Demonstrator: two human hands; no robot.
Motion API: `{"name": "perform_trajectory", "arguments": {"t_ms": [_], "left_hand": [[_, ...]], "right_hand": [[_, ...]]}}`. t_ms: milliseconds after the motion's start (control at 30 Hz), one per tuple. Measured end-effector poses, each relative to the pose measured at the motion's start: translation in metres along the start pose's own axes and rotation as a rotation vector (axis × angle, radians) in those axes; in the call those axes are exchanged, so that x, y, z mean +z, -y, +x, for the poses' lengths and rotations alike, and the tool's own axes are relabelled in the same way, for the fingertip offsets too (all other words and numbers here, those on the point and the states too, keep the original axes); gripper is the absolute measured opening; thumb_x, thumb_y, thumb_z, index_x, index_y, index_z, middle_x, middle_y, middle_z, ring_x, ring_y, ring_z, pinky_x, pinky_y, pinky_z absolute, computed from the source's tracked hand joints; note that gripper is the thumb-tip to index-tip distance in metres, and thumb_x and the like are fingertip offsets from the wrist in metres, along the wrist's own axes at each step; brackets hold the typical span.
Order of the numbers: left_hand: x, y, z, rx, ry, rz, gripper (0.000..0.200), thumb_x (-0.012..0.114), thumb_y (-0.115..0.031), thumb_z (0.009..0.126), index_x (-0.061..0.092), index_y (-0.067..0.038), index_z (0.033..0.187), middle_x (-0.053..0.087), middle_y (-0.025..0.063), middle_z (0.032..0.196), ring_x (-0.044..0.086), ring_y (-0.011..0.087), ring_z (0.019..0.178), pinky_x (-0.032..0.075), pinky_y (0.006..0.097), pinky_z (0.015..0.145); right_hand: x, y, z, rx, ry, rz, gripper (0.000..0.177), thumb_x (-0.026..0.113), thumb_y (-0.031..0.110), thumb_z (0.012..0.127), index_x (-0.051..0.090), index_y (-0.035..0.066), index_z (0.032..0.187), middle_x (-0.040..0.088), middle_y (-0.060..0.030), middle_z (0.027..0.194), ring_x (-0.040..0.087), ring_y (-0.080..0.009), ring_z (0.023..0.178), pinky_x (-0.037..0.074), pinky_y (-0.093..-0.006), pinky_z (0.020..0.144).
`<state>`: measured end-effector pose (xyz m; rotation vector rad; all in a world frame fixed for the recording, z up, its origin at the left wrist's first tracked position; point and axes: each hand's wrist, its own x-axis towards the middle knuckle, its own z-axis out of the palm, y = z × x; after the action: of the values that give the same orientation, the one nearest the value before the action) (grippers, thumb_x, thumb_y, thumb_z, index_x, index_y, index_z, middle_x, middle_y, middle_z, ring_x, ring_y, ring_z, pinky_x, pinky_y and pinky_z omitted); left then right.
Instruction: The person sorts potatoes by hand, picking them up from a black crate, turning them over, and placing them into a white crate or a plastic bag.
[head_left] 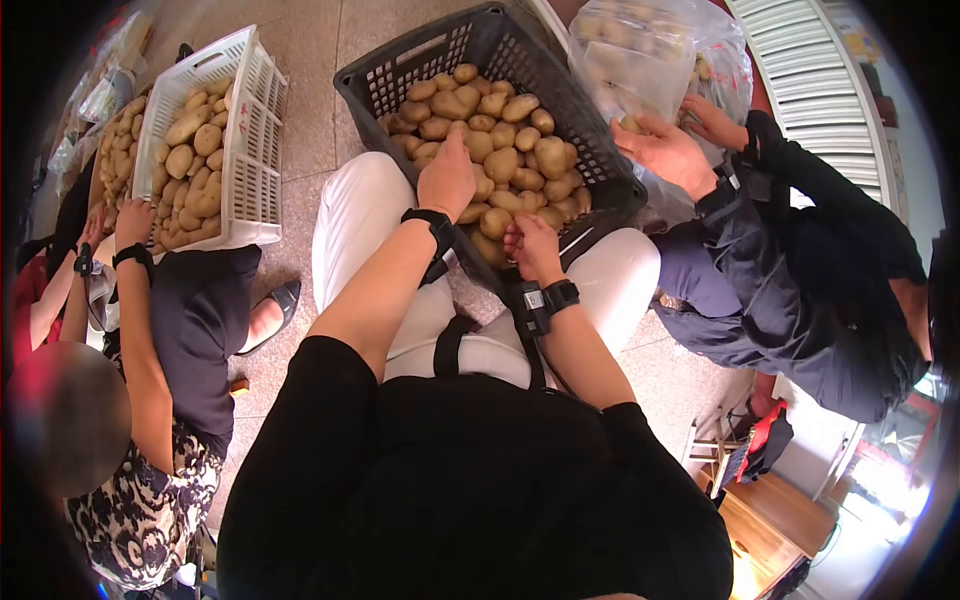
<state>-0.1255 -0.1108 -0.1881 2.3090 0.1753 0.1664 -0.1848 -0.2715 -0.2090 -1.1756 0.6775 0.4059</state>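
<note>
A black plastic crate [395,65] full of potatoes [503,165] stands between my knees. My left hand [447,183] reaches over the crate's left part, back upward, with its fingertips at the potatoes; whether it grips one is hidden. Near the crate's front right corner my right hand [533,246] has its fingers curled beside a potato [495,223]. What lies inside those curled fingers is too small to make out. Both wrists wear black bands with small devices.
On the left, a person handles potatoes in a white crate [240,130]. At the right, a co-worker in dark clothes holds their hands by a clear plastic bag [640,60] of potatoes. A wooden stool [770,520] stands at the lower right.
</note>
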Motion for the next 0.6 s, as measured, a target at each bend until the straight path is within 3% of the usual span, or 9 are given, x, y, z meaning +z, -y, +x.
{"name": "perform_trajectory", "arguments": {"t_ms": [167, 267, 333, 367, 433, 467, 500, 600], "left_hand": [[-0.002, -0.003, 0.001, -0.049, 0.022, 0.014, 0.032, 0.037, -0.018, 0.083, 0.036, -0.009, 0.113, 0.056, 0.0178, 0.091, 0.055, 0.0364, 0.077, 0.044, 0.043, 0.068], [-0.005, -0.007, 0.0, -0.051, 0.018, -0.003, 0.032, 0.038, -0.018, 0.083, 0.036, -0.009, 0.114, 0.057, 0.0173, 0.091, 0.055, 0.0355, 0.076, 0.044, 0.0425, 0.067], [-0.005, -0.006, 0.001, -0.045, 0.008, 0.004, 0.032, 0.038, -0.017, 0.083, 0.036, -0.008, 0.114, 0.057, 0.0169, 0.09, 0.055, 0.0348, 0.076, 0.044, 0.0419, 0.066], [-0.003, -0.005, 0.001, -0.029, -0.001, -0.008, 0.032, 0.039, -0.017, 0.082, 0.037, -0.008, 0.113, 0.057, 0.0169, 0.089, 0.055, 0.0342, 0.075, 0.044, 0.0413, 0.065], [-0.001, -0.002, 0.001, -0.022, -0.019, -0.014, 0.032, 0.04, -0.017, 0.082, 0.037, -0.008, 0.113, 0.057, 0.0169, 0.088, 0.056, 0.0336, 0.074, 0.045, 0.0407, 0.064], [0.0, -0.002, 0.001, -0.005, -0.02, -0.011, 0.032, 0.041, -0.016, 0.082, 0.038, -0.007, 0.112, 0.057, 0.017, 0.086, 0.056, 0.0333, 0.073, 0.045, 0.0402, 0.063], [0.001, -0.001, 0.002, 0.013, -0.021, -0.006, 0.032, 0.041, -0.016, 0.082, 0.038, -0.006, 0.112, 0.057, 0.0172, 0.085, 0.056, 0.033, 0.072, 0.045, 0.0398, 0.062], [0.002, 0.001, 0.003, 0.054, -0.049, -0.015, 0.031, 0.042, -0.016, 0.082, 0.039, -0.005, 0.111, 0.057, 0.0189, 0.083, 0.056, 0.0339, 0.071, 0.045, 0.0401, 0.061]], "right_hand": [[-0.007, 0.024, 0.035, -0.156, -0.215, -0.036, 0.02, 0.052, 0.005, 0.076, 0.048, 0.0, 0.095, 0.053, -0.0075, 0.076, 0.052, -0.0131, 0.056, 0.042, -0.0228, 0.043], [-0.021, 0.037, 0.07, -0.251, -0.31, -0.226, 0.027, 0.052, 0.005, 0.073, 0.046, 0.001, 0.099, 0.054, -0.0106, 0.08, 0.055, -0.0165, 0.065, 0.046, -0.0276, 0.053], [-0.018, 0.044, 0.088, -0.624, -0.453, -0.584, 0.046, 0.059, 0.004, 0.066, 0.042, -0.004, 0.107, 0.053, -0.0153, 0.097, 0.053, -0.0257, 0.087, 0.045, -0.0323, 0.074], [-0.017, 0.047, 0.095, -0.621, -0.444, -0.588, 0.046, 0.059, 0.004, 0.066, 0.042, -0.004, 0.107, 0.053, -0.0153, 0.097, 0.053, -0.0257, 0.087, 0.045, -0.0323, 0.074], [-0.013, 0.051, 0.11, -0.732, -0.506, -0.939, 0.057, 0.059, 0.003, 0.062, 0.037, -0.005, 0.113, 0.047, -0.021, 0.109, 0.044, -0.0327, 0.104, 0.034, -0.0364, 0.09], [-0.012, 0.052, 0.116, -0.803, -0.426, -0.996, 0.065, 0.061, 0.005, 0.062, 0.033, 0.003, 0.12, 0.042, -0.0239, 0.112, 0.039, -0.0347, 0.108, 0.031, -0.0386, 0.092], [-0.005, 0.056, 0.114, -0.804, -0.414, -0.995, 0.065, 0.061, 0.005, 0.062, 0.033, 0.003, 0.12, 0.042, -0.0239, 0.112, 0.039, -0.0347, 0.108, 0.031, -0.0386, 0.092], [0.013, 0.067, 0.102, -0.593, -0.427, -1.554, 0.075, 0.067, 0.013, 0.06, 0.029, 0.025, 0.123, 0.045, -0.0213, 0.111, 0.043, -0.0336, 0.105, 0.036, -0.04, 0.087]]}}
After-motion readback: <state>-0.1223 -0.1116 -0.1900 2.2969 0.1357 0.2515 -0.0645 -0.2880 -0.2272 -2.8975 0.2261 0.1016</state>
